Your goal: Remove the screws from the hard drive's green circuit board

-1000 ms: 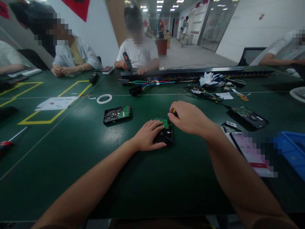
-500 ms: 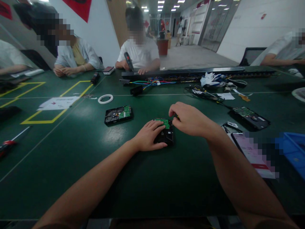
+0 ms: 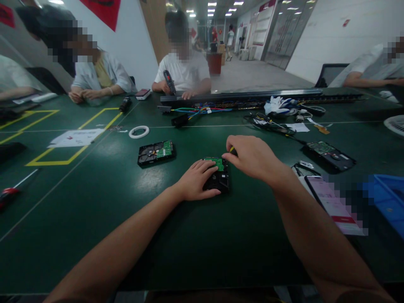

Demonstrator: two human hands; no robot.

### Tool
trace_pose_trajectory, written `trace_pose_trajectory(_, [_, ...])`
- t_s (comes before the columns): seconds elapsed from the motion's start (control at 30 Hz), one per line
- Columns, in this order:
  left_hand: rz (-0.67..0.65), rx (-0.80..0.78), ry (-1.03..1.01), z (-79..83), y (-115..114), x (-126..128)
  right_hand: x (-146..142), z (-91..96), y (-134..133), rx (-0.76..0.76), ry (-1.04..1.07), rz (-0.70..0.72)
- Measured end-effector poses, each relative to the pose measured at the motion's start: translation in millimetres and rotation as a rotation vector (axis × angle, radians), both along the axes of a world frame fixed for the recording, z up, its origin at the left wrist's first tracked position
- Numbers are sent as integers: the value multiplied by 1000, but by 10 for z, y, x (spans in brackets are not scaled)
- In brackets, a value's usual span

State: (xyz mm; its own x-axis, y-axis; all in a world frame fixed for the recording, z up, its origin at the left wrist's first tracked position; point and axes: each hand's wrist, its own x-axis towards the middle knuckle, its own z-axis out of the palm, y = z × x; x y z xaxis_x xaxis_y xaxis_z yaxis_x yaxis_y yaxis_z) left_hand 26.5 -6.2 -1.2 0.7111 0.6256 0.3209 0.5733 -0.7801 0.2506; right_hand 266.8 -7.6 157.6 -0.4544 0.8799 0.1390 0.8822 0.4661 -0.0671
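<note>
A hard drive (image 3: 217, 182) lies circuit-board side up on the green table in front of me. Across its left part rests my left hand (image 3: 199, 181), fingers over the green board and thumb along the near edge, holding it in place. My right hand (image 3: 244, 153) is closed at the drive's far right corner, around a yellow and black handle, seemingly a screwdriver (image 3: 233, 150). Its shaft and tip are hidden by the fingers. To the left, apart from both hands, a second hard drive (image 3: 156, 153) lies with its board up.
Another hard drive (image 3: 330, 155), a phone (image 3: 331, 202) and a blue bin (image 3: 388, 202) are on the right. A white tape roll (image 3: 139, 132), cables (image 3: 202, 110) and gloves (image 3: 279, 105) lie farther back. A red-handled screwdriver (image 3: 19, 187) is far left. Across the table, a person holds a power screwdriver (image 3: 169, 81).
My right hand has turned slightly at the drive's corner, so more of the yellow handle shows. My left hand and the drive have stayed put.
</note>
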Motion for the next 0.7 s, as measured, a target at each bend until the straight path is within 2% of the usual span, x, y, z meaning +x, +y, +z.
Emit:
trace_pose_trajectory(0.13, [0,-9,-10,-1,3,2,-7,-40,21,-17,-4,-61])
trace_pose_trajectory(0.3, [-2,-4,0,3,2,13,34,-94,51,-38,86,79])
trace_pose_trajectory(0.37, [0,-5,-1,9,0,16,41,-94,54,-44,77,94])
trace_pose_trajectory(0.6, [2,-7,-2,12,-1,11,2,-75,45,10,-30,-71])
trace_pose_trajectory(0.7, [2,-9,1,11,-2,11,1,-57,38,1,-48,-67])
